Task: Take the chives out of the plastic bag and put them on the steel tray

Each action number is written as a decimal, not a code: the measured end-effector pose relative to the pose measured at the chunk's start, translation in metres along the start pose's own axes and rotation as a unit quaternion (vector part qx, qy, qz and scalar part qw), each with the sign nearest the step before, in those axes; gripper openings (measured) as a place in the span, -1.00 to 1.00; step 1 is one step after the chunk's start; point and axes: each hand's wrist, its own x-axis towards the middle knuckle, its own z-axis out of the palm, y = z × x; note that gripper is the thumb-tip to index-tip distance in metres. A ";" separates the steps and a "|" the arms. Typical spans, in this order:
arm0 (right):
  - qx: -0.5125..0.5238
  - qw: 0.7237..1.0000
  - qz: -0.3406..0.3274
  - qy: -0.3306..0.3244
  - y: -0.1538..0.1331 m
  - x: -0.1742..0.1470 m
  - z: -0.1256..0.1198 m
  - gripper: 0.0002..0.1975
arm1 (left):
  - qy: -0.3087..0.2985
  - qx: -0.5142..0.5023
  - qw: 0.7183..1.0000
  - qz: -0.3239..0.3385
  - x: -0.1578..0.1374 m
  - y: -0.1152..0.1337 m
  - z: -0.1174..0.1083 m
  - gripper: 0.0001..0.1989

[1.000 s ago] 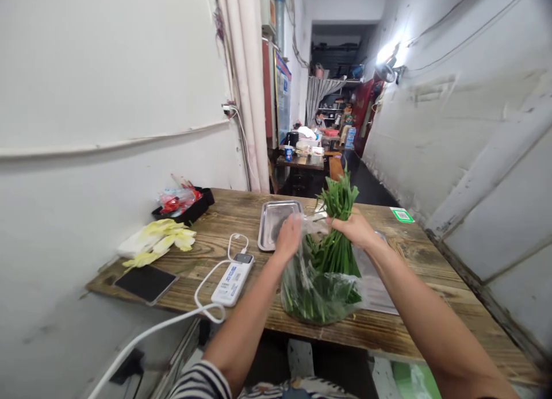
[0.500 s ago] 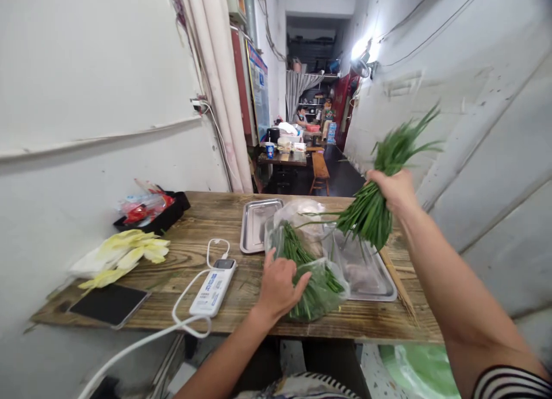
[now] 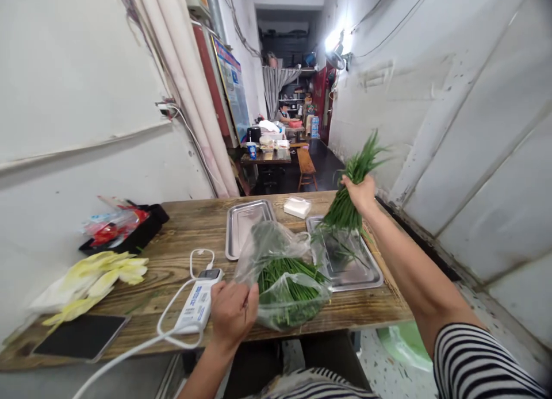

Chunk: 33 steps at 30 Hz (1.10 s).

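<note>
My right hand (image 3: 363, 195) is closed around a bunch of garlic chives (image 3: 342, 208), holding it up over the right metal tray (image 3: 371, 277). The leafy ends point up and away, and the cut ends hang toward the tray. A few loose strands lie in that tray. My left hand (image 3: 233, 308) pinches the left edge of a clear plastic bag (image 3: 262, 241), which is pulled wide at its mouth. More chives (image 3: 290, 281) fill the bag on the table, their stalks lying sideways.
Behind the bag lie another metal tray (image 3: 230, 238) and a white block-shaped pack (image 3: 297, 207). A power strip (image 3: 198, 301) with a white cable, yellow leaves (image 3: 101, 269), a dark tablet (image 3: 80, 336) and a black box (image 3: 138, 231) line the left. A person (image 3: 283, 114) sits far back.
My right hand has brought the chives left, over the right tray. My left hand went from resting spread on the bag to gripping its edge, opening it wider. The view turned right.
</note>
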 end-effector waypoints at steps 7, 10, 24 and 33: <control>0.054 0.999 -0.001 -0.001 -0.013 0.009 -0.010 -0.80 | -0.054 -0.038 0.998 0.024 -0.006 0.015 0.001 -0.66; 0.087 0.996 -0.021 0.003 -0.022 0.017 -0.015 -0.82 | -0.056 -0.047 0.997 0.022 -0.009 0.018 0.002 -0.66; 0.123 0.991 -0.054 0.019 -0.047 0.027 -0.029 -0.84 | -0.042 -0.064 0.997 0.022 -0.004 0.019 -0.007 -0.66; 0.052 0.998 -0.027 -0.010 -0.028 0.017 -0.029 -0.84 | -0.036 -0.077 0.996 0.028 -0.002 0.023 -0.006 -0.65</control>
